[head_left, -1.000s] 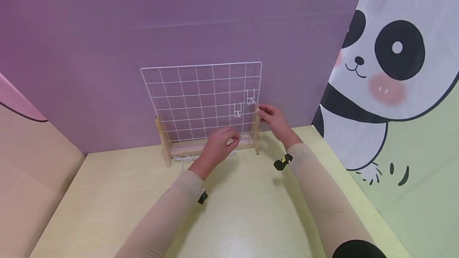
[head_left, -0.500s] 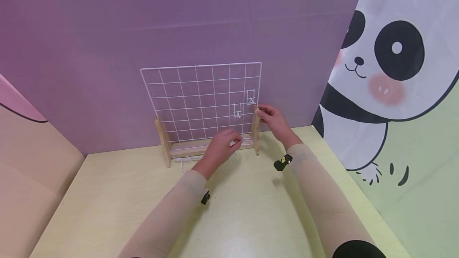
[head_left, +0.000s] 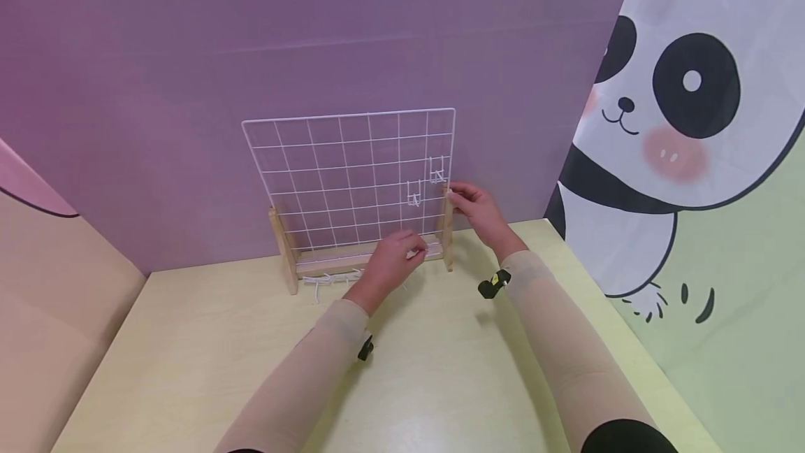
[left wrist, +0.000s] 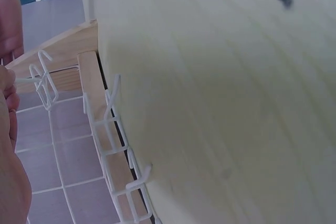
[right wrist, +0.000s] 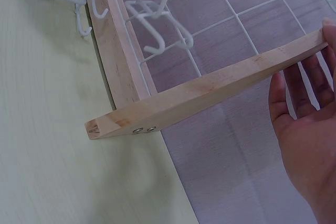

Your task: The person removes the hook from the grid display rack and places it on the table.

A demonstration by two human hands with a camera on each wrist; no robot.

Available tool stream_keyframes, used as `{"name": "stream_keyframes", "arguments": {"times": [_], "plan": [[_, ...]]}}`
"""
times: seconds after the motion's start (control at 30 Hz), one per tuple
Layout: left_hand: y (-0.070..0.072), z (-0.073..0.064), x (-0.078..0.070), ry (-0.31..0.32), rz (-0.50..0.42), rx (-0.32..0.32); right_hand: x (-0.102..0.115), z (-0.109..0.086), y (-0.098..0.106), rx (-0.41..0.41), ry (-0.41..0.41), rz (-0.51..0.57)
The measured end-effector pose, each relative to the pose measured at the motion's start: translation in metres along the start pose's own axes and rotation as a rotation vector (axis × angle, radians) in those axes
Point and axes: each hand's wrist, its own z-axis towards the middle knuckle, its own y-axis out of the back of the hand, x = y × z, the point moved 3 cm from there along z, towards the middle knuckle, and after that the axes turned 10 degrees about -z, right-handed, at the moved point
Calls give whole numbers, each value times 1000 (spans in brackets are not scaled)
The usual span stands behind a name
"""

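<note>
A white wire grid panel (head_left: 352, 115) stands upright between two wooden side posts. My left hand (head_left: 393, 259) pinches a white wire hook (right wrist: 157, 20) by its stem, low in front of the grid near the right end of the base. The hook's bent prongs show in the left wrist view too. My right hand (head_left: 481, 212) grips the right wooden post (right wrist: 210, 87) near its top, thumb on one side and fingers behind. Two white hooks, an upper one (head_left: 437, 175) and a lower one (head_left: 414, 198), hang on the grid's right part.
Several loose white hooks (left wrist: 128, 187) lie on the table (head_left: 440, 369) along the front of the wooden base (left wrist: 94, 85). The left wooden post (head_left: 285, 250) supports the other side. A purple backdrop (head_left: 157, 124) rises behind, and a panda-print wall (head_left: 679, 250) stands at the right.
My left hand has moved slightly to the right along the lower grid with the hook. The right hand stays on the post. The head view has shifted slightly.
</note>
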Motion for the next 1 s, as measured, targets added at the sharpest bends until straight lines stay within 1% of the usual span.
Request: {"name": "stream_keyframes", "arguments": {"times": [0.27, 0.43, 0.6, 0.83, 1.0], "plan": [[-8, 0, 2, 63, 20, 46, 1, -1, 0, -3, -16, -20], [-13, -2, 5, 91, 4, 64, 1, -1, 0, 1, -22, -11], [-17, -2, 7, 79, -15, 64, 2, -1, -1, 4, -10, 1], [-24, 0, 8, 20, -14, 39, 2, 0, 0, 4, -12, 5], [-28, -1, 10, 27, 0, 48, 1, 0, 0, 0, -2, 13]]}}
